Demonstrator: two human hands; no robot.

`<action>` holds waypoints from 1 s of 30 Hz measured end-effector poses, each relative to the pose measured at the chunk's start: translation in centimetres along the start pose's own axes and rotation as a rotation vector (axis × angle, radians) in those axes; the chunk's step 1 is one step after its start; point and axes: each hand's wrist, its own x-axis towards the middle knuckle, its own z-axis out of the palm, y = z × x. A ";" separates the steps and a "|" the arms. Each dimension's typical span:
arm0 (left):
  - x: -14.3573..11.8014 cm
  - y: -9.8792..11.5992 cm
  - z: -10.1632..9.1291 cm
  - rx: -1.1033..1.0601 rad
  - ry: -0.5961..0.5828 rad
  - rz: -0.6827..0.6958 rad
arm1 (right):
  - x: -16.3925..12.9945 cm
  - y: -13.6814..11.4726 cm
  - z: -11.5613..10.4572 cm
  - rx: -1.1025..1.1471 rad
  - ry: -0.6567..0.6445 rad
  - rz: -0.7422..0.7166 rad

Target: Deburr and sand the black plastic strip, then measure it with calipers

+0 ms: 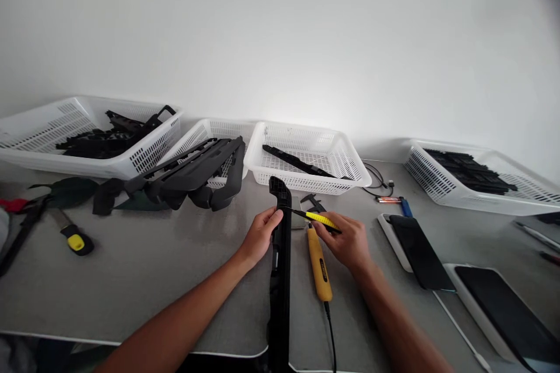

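Black plastic strip (280,280) extends across the near edge of the table (153,262), far end toward a white basket (306,183). Left hand (261,235) is pinched on it near that end. Right hand (350,240) is closed around a yellow-gripped tool (322,221), tip at the strip; contact cannot be confirmed. Corded yellow tool (319,265) lies beside the strip.

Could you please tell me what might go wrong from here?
The slim tool points toward the nearby left hand, so a slip might hurt it. The black part reaches past the near edge of the table, so a bump there could jolt it. The corded tool lies close to the right hand, which might knock it.
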 end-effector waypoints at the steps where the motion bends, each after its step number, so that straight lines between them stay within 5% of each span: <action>1: 0.0 -0.1 -0.1 0.009 0.005 0.011 | 0.0 0.0 0.0 0.001 0.004 -0.001; 25: -0.1 -0.2 -0.1 0.097 -0.036 0.029 | -0.1 0.8 -0.1 -0.043 0.057 0.065; 30: -0.3 -0.5 -0.1 0.140 -0.097 -0.032 | -0.1 0.3 -0.2 0.020 0.039 -0.009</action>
